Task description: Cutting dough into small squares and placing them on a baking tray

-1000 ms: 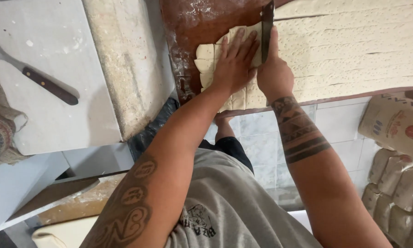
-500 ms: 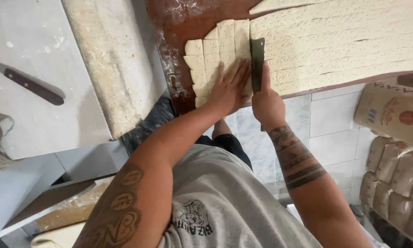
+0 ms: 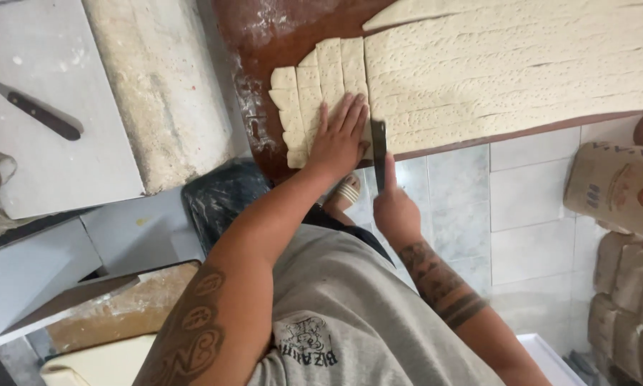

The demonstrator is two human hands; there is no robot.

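Knife [image 3: 379, 151] now back at dough [image 3: 507, 64] edge.

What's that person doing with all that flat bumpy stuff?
A person is cutting a big sheet of dough into strips on a brown table. The left hand presses flat on the cut strips. The right hand holds a knife at the table's near edge.
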